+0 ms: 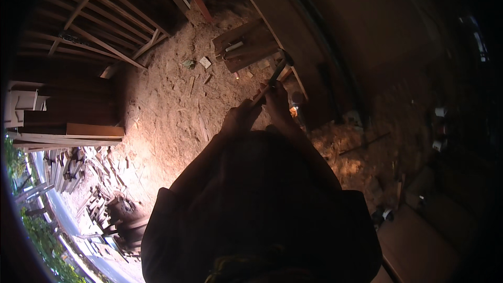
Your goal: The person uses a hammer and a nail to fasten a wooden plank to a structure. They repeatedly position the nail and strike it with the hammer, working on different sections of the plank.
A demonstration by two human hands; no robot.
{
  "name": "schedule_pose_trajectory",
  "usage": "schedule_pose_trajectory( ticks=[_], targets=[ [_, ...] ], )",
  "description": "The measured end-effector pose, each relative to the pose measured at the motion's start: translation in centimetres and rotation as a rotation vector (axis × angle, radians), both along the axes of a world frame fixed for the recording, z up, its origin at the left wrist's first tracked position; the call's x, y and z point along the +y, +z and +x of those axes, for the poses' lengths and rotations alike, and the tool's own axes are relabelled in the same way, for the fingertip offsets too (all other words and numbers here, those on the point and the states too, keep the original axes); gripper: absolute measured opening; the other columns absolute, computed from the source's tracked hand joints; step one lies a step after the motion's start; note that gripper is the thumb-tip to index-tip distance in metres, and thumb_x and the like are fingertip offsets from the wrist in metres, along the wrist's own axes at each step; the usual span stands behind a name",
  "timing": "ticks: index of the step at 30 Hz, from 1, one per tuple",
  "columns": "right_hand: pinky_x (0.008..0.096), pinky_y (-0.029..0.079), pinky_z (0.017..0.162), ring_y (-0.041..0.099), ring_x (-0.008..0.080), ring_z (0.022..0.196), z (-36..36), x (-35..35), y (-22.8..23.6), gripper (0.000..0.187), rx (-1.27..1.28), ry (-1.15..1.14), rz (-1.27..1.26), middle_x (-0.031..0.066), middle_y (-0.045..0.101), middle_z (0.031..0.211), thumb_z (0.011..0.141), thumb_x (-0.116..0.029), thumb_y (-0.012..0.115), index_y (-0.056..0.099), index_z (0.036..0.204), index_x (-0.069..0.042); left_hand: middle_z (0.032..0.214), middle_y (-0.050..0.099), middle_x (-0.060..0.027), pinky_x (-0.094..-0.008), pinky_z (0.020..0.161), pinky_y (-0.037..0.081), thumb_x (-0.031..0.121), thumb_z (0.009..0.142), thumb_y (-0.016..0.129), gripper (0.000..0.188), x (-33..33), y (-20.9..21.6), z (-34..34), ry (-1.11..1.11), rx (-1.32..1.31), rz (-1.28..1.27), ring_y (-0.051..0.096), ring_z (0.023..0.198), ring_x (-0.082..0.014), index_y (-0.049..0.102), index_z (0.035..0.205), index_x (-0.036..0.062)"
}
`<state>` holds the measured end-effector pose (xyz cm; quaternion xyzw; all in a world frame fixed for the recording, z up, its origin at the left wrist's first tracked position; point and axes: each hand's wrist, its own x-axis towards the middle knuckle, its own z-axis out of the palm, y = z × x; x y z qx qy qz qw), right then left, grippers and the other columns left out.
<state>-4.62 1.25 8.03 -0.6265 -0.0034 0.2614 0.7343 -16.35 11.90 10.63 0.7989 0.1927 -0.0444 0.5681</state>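
1. Head view: both forearms come up from the lower edge, over a dark shirt, and meet near the middle of the frame above a sawdust-covered floor (173, 105).
2. Left hand (238, 119): fingers curled in, closed on the lower end of a thin stick-like tool (272, 79). In shadow, so the exact grip is hard to read.
3. Right hand (277, 106): just beside the left, fingers pressed together around the same tool a little higher up. The two hands are touching or nearly so; cannot tell which.
4. The tool runs up and to the right from the hands, tilted. Its dark far end sits at the edge of a long wooden plank (277, 26); whether it touches is unclear.
5. Short wooden block (246, 44) lies on the floor just left of the plank, near the tool's tip.
6. Far left: slatted wooden frame (99, 26) and stacked boards (68, 126), well apart from the hands.
7. Right side is too dark to read.
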Motion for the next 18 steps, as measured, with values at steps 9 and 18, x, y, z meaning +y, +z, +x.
schedule_pose_trajectory(
  ticks=[9,18],
  targets=[
    [0.0314,0.046,0.050,0.052,0.0075,0.057,0.9,3.3,-4.4,0.021,0.096,-0.013,-0.297,-0.0014,0.052,0.075,0.098,-0.026,0.061,0.060,0.107,-0.007,0.063,0.056,-0.0025,-0.0278,0.045,0.040,0.032,0.103,0.058,0.026,8.4,-3.7,-8.9,0.387,-0.061,0.036,0.052,0.050,-0.0097,0.067,0.096,0.0085],
    [0.0572,0.051,0.081,0.067,0.0461,0.094,-6.7,13.1,-9.7,0.029,-0.388,0.395,-0.658,0.0261,0.069,0.090,0.097,-0.028,0.057,0.054,0.111,-0.003,0.054,0.046,0.0037,-0.0271,0.043,0.032,0.045,0.104,0.054,0.045,16.3,-5.1,-17.3,0.673,0.212,-0.200,0.042,0.046,-0.0055,0.069,0.092,0.0037]
  ],
)
